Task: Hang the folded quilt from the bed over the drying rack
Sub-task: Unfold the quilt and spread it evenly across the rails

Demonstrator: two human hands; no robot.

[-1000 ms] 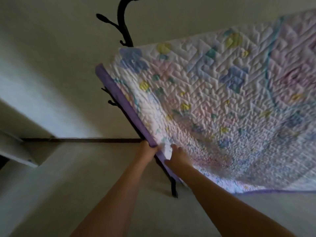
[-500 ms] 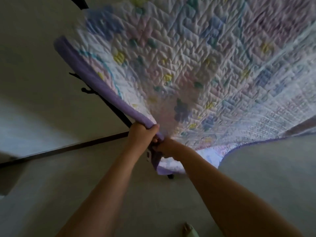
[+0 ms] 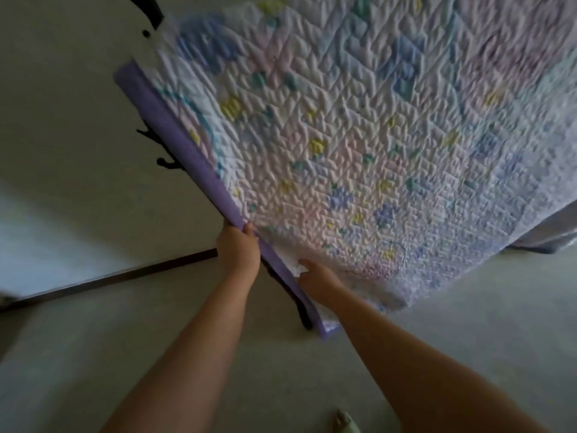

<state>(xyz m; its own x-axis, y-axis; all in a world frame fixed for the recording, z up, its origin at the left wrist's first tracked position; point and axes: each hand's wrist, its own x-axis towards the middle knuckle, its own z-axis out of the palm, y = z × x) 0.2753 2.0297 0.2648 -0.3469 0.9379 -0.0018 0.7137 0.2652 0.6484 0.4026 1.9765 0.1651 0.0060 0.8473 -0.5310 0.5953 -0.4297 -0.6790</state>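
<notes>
A white quilt point(image 3: 359, 145) with pastel flowers and a purple border point(image 3: 175, 142) hangs spread out over a black rack point(image 3: 165, 164), which it mostly hides. Only the rack's pegs on the left, its top at the upper left and a foot near the floor show. My left hand point(image 3: 239, 250) grips the purple border near the lower left corner. My right hand point(image 3: 318, 281) is just to the right of it, its fingers pinching the white quilt face close to the same edge.
A pale wall stands behind the rack, with a dark baseboard point(image 3: 109, 279) where it meets the light floor point(image 3: 93, 354). A toe of a pale green slipper point(image 3: 345, 421) shows at the bottom edge. Dark fabric point(image 3: 552, 242) shows at the right, under the quilt.
The quilt's lower left corner was bunched in both hands half a second ago. It now hangs flatter, and my hands sit apart along the purple edge. The view has shifted.
</notes>
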